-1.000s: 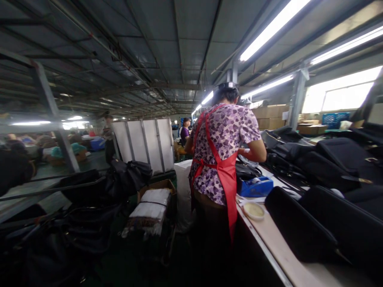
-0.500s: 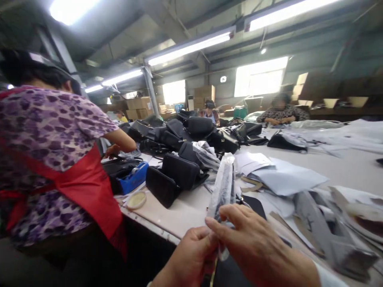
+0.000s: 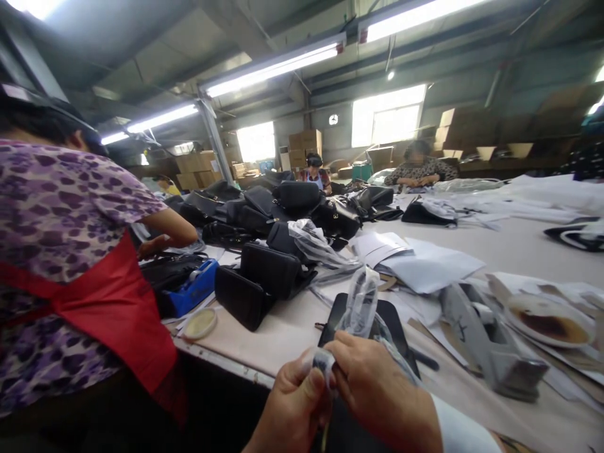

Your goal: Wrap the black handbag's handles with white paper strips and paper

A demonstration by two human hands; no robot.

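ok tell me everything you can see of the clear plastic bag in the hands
The clear plastic bag is a thin, crinkled, see-through sleeve with something dark and narrow inside. It stands roughly upright above the table edge. The left hand and right hand pinch its lower end between thumbs and fingers. Its top end is free, touching nothing.

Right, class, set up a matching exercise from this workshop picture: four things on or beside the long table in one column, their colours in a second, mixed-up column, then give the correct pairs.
Things:
1. Apron on the co-worker
2. Tape dispenser beside that co-worker
3. Tape dispenser at the right
4. Flat pad under the plastic sleeve

Colours:
A. Grey
B. Black
C. Red
D. Blue

Pairs: 1-C, 2-D, 3-A, 4-B
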